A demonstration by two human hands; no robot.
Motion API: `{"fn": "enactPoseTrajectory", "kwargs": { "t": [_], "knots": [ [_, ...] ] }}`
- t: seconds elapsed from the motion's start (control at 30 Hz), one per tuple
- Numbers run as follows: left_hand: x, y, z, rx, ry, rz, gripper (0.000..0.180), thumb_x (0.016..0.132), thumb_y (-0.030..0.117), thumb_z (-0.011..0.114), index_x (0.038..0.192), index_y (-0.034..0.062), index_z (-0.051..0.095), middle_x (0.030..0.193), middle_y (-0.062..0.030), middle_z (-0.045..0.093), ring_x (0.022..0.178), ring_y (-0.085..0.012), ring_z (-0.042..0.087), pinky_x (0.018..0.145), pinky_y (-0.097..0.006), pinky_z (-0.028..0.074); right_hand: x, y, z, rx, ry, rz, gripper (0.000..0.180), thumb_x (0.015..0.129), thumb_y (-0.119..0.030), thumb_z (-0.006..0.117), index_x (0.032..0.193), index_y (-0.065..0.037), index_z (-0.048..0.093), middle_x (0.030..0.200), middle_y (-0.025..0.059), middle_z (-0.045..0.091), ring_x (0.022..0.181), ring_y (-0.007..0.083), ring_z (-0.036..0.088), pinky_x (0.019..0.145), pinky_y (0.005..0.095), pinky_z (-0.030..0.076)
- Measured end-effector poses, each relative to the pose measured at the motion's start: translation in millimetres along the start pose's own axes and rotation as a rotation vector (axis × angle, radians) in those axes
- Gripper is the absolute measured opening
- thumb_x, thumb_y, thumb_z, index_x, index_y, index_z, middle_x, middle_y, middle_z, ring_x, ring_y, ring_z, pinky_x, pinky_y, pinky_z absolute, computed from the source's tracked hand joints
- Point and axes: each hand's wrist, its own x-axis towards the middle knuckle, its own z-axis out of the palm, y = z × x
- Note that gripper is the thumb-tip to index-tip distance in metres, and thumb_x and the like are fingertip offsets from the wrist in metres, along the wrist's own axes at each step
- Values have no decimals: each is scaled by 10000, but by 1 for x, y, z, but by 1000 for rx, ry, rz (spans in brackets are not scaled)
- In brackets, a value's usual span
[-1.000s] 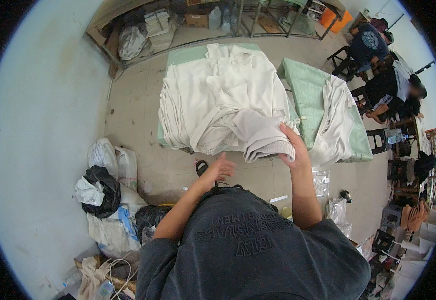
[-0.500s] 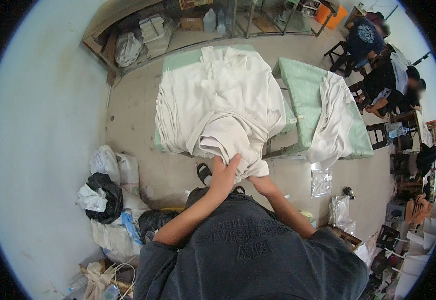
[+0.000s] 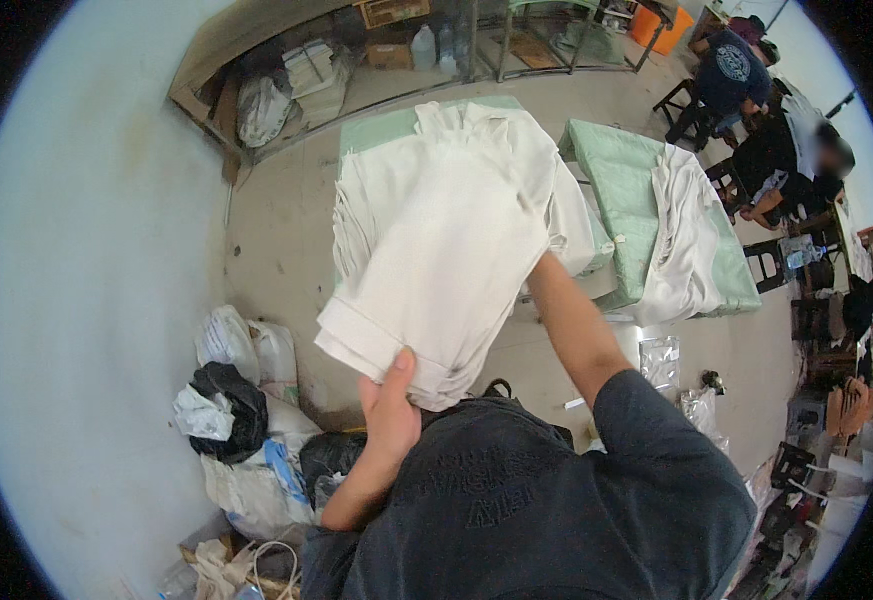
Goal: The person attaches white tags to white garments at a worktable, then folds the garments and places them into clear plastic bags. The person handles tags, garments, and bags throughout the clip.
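Note:
A smooth cream-white garment (image 3: 446, 250) with a stitched band along its near end is stretched out in front of me, over a pile of similar white garments (image 3: 356, 215). My left hand (image 3: 393, 400) grips the banded near end, thumb on top and fingers underneath. My right hand (image 3: 544, 272) reaches to the garment's right side farther away. Its fingers are hidden by the cloth, so their grip does not show. The pile rests on a green-covered table (image 3: 364, 130).
To the right, a second green-covered table (image 3: 611, 190) bears more white garments (image 3: 684, 240). Stuffed bags (image 3: 226, 405) line the left wall. A low shelf (image 3: 356, 110) stands at the back. Co-workers (image 3: 731, 70) sit at the far right. Clear plastic packets (image 3: 659, 362) lie on the floor.
The bunched garment has been spread out lengthwise over the pile. My left hand has moved left and nearer to me with its end; my right hand has gone farther out to the right side.

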Motion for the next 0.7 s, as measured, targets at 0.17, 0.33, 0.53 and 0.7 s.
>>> {"fn": "enactPoseTrajectory", "kwargs": {
  "t": [0.17, 0.33, 0.53, 0.7],
  "knots": [
    [25, 49, -40, -73, -128, 153, 616, 860, 19, 528, 1433, -30, 306, 1392, -196, 456, 1261, -320, 493, 1062, -476, 396, 2, 17, 49, -52, -24, 54, 556, 947, -253, 582, 1423, -48, 381, 1420, 127, 452, 1309, 282, 435, 1097, 402, 335],
    [41, 79, -73, 209, -183, 13, 686, 838, 49, 542, 1457, -15, 253, 1415, -209, 421, 1287, -339, 464, 1069, -479, 392, 20, 44, 111, -55, -34, 47, 548, 951, -258, 576, 1418, -46, 383, 1420, 132, 451, 1304, 288, 440, 1088, 406, 350],
    [89, 114, -104, 479, -277, 387, 403, 773, 147, 691, 1141, 30, 576, 1162, -152, 613, 1091, -350, 581, 953, -459, 437, 27, 36, 51, 212, 186, 133, 539, 955, -265, 568, 1412, -44, 386, 1421, 138, 449, 1299, 296, 446, 1078, 411, 368],
    [141, 135, -122, 719, -523, 648, 325, 829, 296, 633, 993, 17, 660, 1025, -153, 666, 984, -347, 623, 845, -455, 480, -88, 29, -63, 434, 496, 141, 532, 959, -271, 561, 1406, -42, 388, 1422, 143, 448, 1294, 302, 451, 1069, 415, 384]
  ]
}}
